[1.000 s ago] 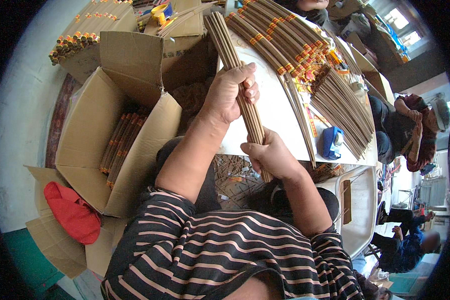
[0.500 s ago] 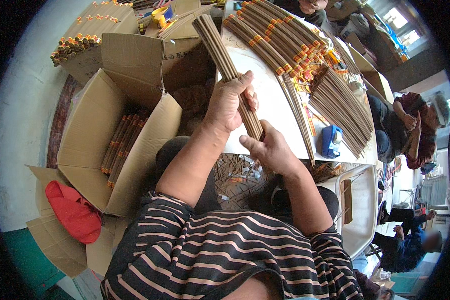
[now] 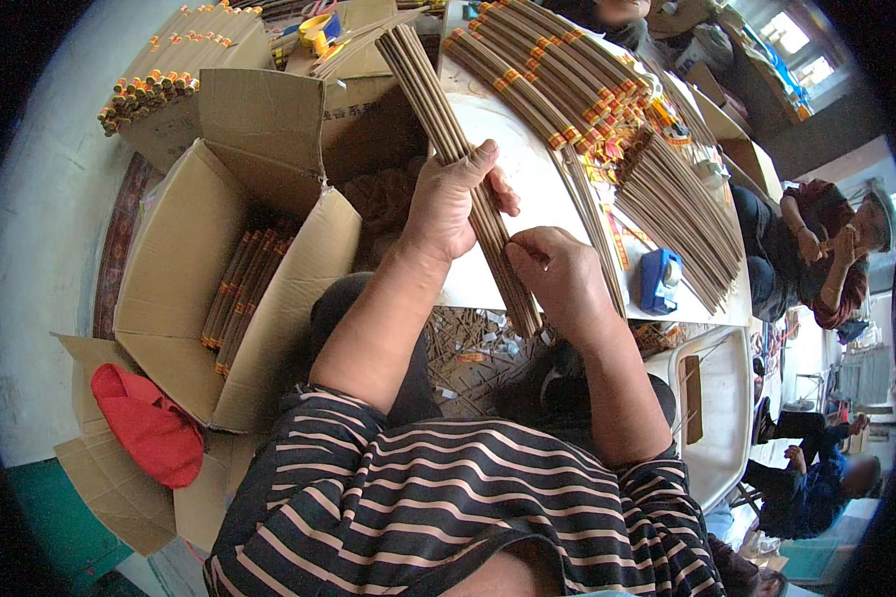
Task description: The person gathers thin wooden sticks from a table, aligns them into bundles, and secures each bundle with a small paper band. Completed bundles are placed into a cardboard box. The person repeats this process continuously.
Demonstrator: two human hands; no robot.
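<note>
A bundle of brown incense sticks [image 3: 430, 95] slants across the middle, its upper end tilted toward the far left. My left hand [image 3: 448, 204] is wrapped around the bundle's middle. My right hand [image 3: 567, 274] touches the bundle's near right side, its fingers curled and thumb and forefinger pinched together; whatever lies in that pinch is hidden. Beyond my right hand, loose incense sticks [image 3: 682, 219] lie on the white table [image 3: 478, 124]. A blue tape dispenser [image 3: 659, 282] stands close to them.
Banded incense bundles [image 3: 543, 70] are stacked on the table's far side. An open cardboard box [image 3: 159, 289] at my left contains banded bundles, with a red cloth [image 3: 147, 423] by it. A white tub [image 3: 717, 418] stands at my right. Other people sit farther right; broken sticks litter the floor.
My right hand has left the bundle's lower end, moving up and right along its side, with its fingers now curled in. My left hand keeps its hold.
</note>
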